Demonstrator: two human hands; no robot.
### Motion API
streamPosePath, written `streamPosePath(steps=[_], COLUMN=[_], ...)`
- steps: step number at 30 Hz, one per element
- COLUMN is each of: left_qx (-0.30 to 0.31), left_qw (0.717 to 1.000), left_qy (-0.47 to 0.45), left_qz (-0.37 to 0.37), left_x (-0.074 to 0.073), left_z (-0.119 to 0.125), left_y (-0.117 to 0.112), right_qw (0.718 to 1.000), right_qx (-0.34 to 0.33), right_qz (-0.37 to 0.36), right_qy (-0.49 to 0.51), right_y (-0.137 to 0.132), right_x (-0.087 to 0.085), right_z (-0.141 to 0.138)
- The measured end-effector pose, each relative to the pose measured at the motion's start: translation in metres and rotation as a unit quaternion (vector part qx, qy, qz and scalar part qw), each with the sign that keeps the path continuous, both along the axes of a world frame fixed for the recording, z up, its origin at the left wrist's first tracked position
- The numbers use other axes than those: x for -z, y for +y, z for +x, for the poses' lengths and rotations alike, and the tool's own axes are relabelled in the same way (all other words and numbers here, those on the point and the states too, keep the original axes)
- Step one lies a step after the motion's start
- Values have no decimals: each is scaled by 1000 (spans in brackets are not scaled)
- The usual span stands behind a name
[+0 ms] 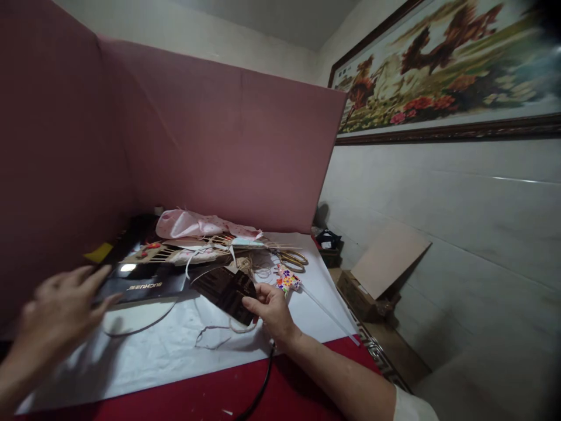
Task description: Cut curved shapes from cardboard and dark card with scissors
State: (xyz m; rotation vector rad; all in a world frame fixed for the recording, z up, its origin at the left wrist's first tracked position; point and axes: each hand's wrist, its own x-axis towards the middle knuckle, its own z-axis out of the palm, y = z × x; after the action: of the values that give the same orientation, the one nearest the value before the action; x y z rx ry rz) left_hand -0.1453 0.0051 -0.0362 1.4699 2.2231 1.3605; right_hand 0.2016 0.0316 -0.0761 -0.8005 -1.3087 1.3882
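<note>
Dark card, glossy and rectangular, sits pinched at its lower corner in the right hand, thumb on top and fingers closed beneath it, held just above the white sheet that covers the tabletop. At nine o'clock from that grip, the left hand hovers with fingers spread and holding nothing, its fingertips at the edge of a black glossy board printed with pale lettering. The step in hand looks like sorting or picking craft pieces; the next move appears to call for steadying the board or setting the card down without snagging the loose threads that lie under it. At one o'clock from the card rest a floral-patterned piece and gold-handled scissors; at eleven o'clock a pile of pink cloth and thin wooden sticks. A pink screen walls the work off behind. The left hand is blurred, the lettering too small to read, and the pile's contents are tangled beyond telling. A dark cord runs off the lower edge, its end cut off.
</note>
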Motion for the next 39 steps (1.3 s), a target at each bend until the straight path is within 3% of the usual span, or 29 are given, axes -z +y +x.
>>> streamPosePath(steps=[2, 5, 9, 14, 21, 25, 31, 39], left_qx=[102, 248, 279, 257, 202, 183, 166, 142], left_qw=[988, 925, 872, 841, 817, 807, 808, 837], left_qy=[-119, -285, -395, -473, -539, -562, -564, -528], left_qz=[-6, -40, -71, -46, -25, -23, -26, 3], left_x=[4, 11, 7, 0, 25, 31, 30, 32], left_z=[50, 117, 165, 173, 175, 175, 171, 169], left_y=[-8, -17, -17, -6, -8, -11, -6, -9], right_qw=[1000, 999, 998, 997, 996, 997, 997, 999], right_qx=[-9, -25, -35, -38, -54, -56, -60, -12], right_qz=[9, 25, 34, 25, -24, -18, -24, -14], right_qy=[-3, -12, -33, -58, -71, -59, -47, -37], right_y=[-1, 0, 9, 17, 13, 9, 7, -4], right_x=[-7, -19, -31, -28, 0, 3, 0, -1], right_z=[-1, -2, -3, -5, -9, -7, -5, -13])
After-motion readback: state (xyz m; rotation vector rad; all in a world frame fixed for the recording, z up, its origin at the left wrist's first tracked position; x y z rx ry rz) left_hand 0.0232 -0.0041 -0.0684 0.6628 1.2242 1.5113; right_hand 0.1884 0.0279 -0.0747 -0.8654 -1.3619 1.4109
